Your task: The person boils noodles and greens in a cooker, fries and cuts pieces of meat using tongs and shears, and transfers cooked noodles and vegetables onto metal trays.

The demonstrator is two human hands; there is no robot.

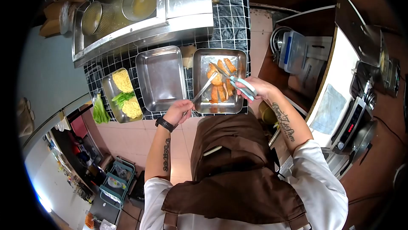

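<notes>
Tabletop (231, 22) covered in a black-and-white grid carries a steel fryer (189, 0) along its far left side and a row of metal trays nearer the person. The middle tray (162, 79) stands between the smaller tray (110, 89) of noodles (123, 81) and greens (124, 97) and the right-hand tray (198, 60), where the browned food lies.

By the look of it, the cutting is well along: most of the food lies in separate strips (214, 94), while one larger piece (213, 77) at the left of the group seems not yet divided.

The lower strips run roughly near to far, side by side; the two at the far end slant, their far ends leaning left. The larger piece lies under the tools, so its long axis is hard to tell.

The right hand (257, 89) has its grip wrapped round the light-blue handles of the scissors (238, 81), which lie diagonally, blades toward the far left; whether the blades are apart, I cannot tell. The left hand (180, 112) has its grip closed on slim metal tongs (204, 89), which slant far and right, their tips at the larger piece.
</notes>
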